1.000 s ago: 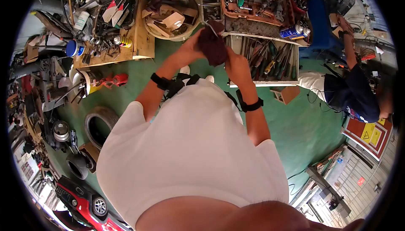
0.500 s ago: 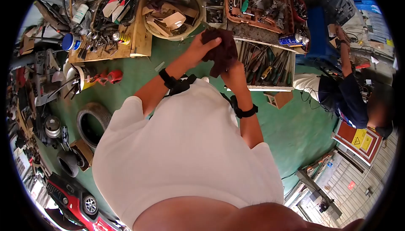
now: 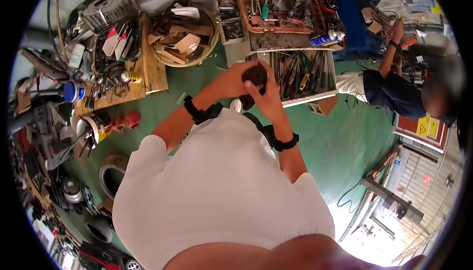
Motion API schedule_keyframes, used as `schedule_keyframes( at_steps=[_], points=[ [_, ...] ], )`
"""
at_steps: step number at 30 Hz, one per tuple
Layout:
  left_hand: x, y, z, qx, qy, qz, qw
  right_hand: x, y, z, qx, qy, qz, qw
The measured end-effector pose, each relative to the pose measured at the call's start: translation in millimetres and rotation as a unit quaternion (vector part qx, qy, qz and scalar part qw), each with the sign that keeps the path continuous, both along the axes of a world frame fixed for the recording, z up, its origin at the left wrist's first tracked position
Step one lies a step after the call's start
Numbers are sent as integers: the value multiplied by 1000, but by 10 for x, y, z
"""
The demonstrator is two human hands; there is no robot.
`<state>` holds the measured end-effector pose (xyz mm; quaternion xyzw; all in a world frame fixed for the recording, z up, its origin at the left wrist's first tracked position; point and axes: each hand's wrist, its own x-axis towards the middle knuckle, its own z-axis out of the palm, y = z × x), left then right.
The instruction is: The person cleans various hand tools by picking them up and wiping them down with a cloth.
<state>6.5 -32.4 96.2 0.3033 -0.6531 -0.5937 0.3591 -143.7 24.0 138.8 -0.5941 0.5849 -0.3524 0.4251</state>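
Observation:
A dark maroon rag (image 3: 254, 75) is bunched up between my two hands, in front of my waist. My left hand (image 3: 233, 81) is wrapped around its left side. From the right, my right hand (image 3: 268, 98) closes on it, the thumb pressed against the cloth. Part of the rag hangs below my fingers; whatever may be inside its folds is hidden. Just beyond my right hand lies an open drawer (image 3: 308, 96) holding several screwdrivers (image 3: 305, 76). Behind the drawer rests an open socket set case (image 3: 241, 0) with ratchets and sockets.
Left of my hands is a round bin (image 3: 213, 48) of cardboard scraps. A wooden bench (image 3: 156, 76) carries tools and cans. Tires (image 3: 109, 174) lie on the green floor (image 3: 322, 146) at left. At right, another person (image 3: 391, 90) reaches toward a cluttered surface.
The rag, hanging loose before, is now gathered into a compact bundle. My hands have come closer together and slightly nearer my body. The view has shifted, showing more of the bench's far side.

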Motion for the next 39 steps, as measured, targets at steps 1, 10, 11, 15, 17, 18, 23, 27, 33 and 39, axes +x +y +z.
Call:
schedule_keyframes(
  at_steps=[1, 10, 11, 15, 17, 18, 23, 27, 33, 39],
  points=[
    [-26, -4, 30, -65, -21, -17, 998, 26, 27, -7, 0, 3, -7, 1000],
    [-142, 90, -241, 8, -40, -71, 997, 15, 75, -163, -105, 101, -176, 974],
    [-145, 108, -248, 7, -41, -70, 997, 12, 52, -155, -106, 99, -176, 974],
    [-174, 128, -272, 31, -26, -43, 998, -31, -38, -181, -149, 114, -170, 967],
    [-192, 102, -322, 17, -11, -28, 999, -63, -108, -208, -158, 110, -167, 967],
    [-180, 71, -280, 22, -6, -19, 1000, -63, -159, -171, -169, 110, -160, 966],
    [40, -130, -101, 67, 37, -30, 997, -197, -460, 13, -224, 64, -175, 957],
    [176, -248, -179, -41, 5, -25, 999, -380, -571, 308, -174, -84, -185, 964],
    [178, -330, -34, -34, 10, -64, 997, -456, -604, 241, -135, -239, -153, 949],
    [43, -344, 74, -112, -9, 15, 994, -443, -569, -155, -1, -363, -67, 930]
  ],
)
